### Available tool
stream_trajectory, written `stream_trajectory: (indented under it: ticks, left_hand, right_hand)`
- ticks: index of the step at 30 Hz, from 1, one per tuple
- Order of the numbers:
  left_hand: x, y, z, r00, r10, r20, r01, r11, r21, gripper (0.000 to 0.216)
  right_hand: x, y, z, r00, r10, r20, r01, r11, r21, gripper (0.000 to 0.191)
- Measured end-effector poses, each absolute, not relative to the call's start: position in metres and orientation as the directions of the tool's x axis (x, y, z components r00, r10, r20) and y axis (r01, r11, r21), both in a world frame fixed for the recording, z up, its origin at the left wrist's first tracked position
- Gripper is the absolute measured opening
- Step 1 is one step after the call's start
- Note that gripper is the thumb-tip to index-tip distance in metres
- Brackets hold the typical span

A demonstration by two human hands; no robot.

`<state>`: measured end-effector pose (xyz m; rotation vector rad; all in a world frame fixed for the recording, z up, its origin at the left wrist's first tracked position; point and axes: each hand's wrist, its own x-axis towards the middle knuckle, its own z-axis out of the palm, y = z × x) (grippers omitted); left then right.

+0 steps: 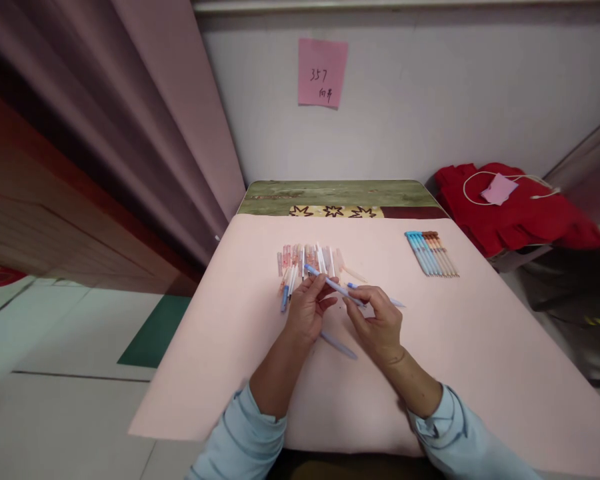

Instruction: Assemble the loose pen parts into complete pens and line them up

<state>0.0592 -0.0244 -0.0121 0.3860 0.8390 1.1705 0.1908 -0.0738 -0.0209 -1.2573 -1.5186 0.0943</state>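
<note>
Over the middle of the pink-covered table (480, 347), my left hand (307, 310) and my right hand (377, 323) both grip a light blue pen (333, 285) that slants up to the left. My left fingers wrap round its upper part. My right fingers pinch its lower end, and another pale blue piece (397, 303) pokes out to the right of that hand. A further blue pen barrel (337, 345) lies on the table just below my hands. Just beyond my left hand lies a loose heap of pen parts (307, 260).
A neat row of blue and orange pens (431, 253) lies at the back right of the table. A pink note (322, 72) is stuck on the wall behind. Red cloth with a white cord (515, 203) sits on a seat to the right. A curtain hangs at left.
</note>
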Motion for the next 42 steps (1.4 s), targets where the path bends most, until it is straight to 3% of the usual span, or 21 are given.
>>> stream_trajectory:
  ticks: [13, 21, 25, 30, 35, 39, 42]
  left_hand:
    - [0.062, -0.026, -0.01, 0.215, 0.926, -0.312, -0.706, 0.368, 0.605, 0.023]
    - [0.063, -0.025, -0.012, 0.118, 0.94, -0.319, -0.71, 0.304, 0.635, 0.021]
    - [0.062, -0.022, -0.012, 0.073, 0.942, -0.327, -0.716, 0.277, 0.64, 0.02]
    - [0.062, -0.023, -0.012, 0.118, 0.937, -0.328, -0.692, 0.314, 0.65, 0.021]
    - [0.063, -0.025, -0.014, 0.166, 0.941, -0.296, -0.677, 0.327, 0.66, 0.026]
    - [0.063, -0.024, -0.013, 0.112, 0.956, -0.27, -0.682, 0.272, 0.679, 0.028]
    - [0.062, -0.023, -0.011, 0.095, 0.958, -0.271, -0.678, 0.262, 0.687, 0.029]
  right_hand:
    - [0.193, -0.074, -0.025, 0.235, 0.76, 0.606, 0.65, 0.34, -0.679, 0.011]
    - [0.193, -0.073, -0.031, 0.206, 0.808, 0.552, 0.675, 0.291, -0.678, 0.017]
    - [0.192, -0.073, -0.032, 0.199, 0.846, 0.494, 0.653, 0.262, -0.711, 0.03]
    - [0.194, -0.075, -0.029, 0.245, 0.856, 0.456, 0.62, 0.223, -0.752, 0.021]
    - [0.198, -0.075, -0.025, 0.182, 0.893, 0.411, 0.631, 0.215, -0.745, 0.042]
    - [0.195, -0.074, -0.026, 0.194, 0.899, 0.393, 0.635, 0.191, -0.749, 0.03]
    - [0.193, -0.074, -0.026, 0.217, 0.888, 0.405, 0.615, 0.198, -0.763, 0.031]
